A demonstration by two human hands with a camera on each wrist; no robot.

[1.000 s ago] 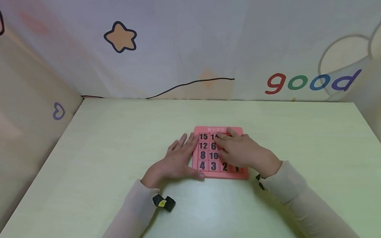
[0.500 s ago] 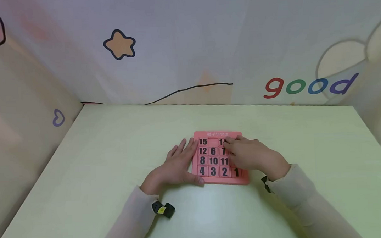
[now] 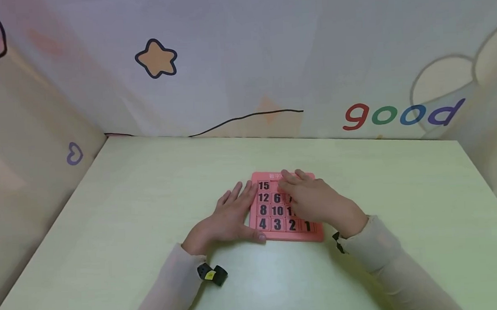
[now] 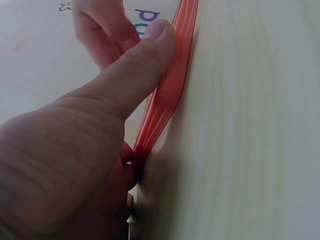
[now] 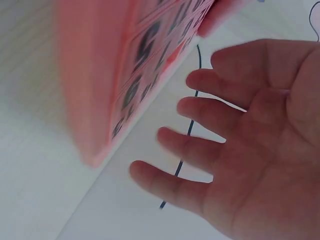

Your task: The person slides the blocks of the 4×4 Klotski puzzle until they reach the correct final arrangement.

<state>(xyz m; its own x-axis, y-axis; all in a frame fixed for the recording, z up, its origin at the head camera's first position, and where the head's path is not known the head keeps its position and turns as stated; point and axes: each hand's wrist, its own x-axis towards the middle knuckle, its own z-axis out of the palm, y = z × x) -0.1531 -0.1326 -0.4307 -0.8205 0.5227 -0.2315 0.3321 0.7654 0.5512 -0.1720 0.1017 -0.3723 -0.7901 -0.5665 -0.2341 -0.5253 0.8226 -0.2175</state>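
Observation:
A pink sliding number puzzle point(image 3: 287, 237) lies flat on the table, its black-numbered tiles in rows. A bare slot point(image 3: 274, 186) shows right of the 15 tile point(image 3: 264, 185). My left hand point(image 3: 228, 219) steadies the puzzle's near left corner, fingers spread along the left side. Its thumb point(image 4: 142, 62) presses the near edge in the left wrist view. My right hand point(image 3: 313, 198) reaches over the upper right tiles and hides several of them. Its fingers point(image 5: 200, 145) are extended in the right wrist view; fingertip contact cannot be told.
The pale green table point(image 3: 158, 177) extends around the puzzle. A printed wall point(image 3: 236, 58) rises behind the table, with a side wall point(image 3: 33, 183) at the left. A small black device point(image 3: 213, 274) sits at the left cuff.
Over the last second the 14 tile slid right, baring the second slot of the top row. My right hand moved right, then back left over the top row. My left hand stays in place.

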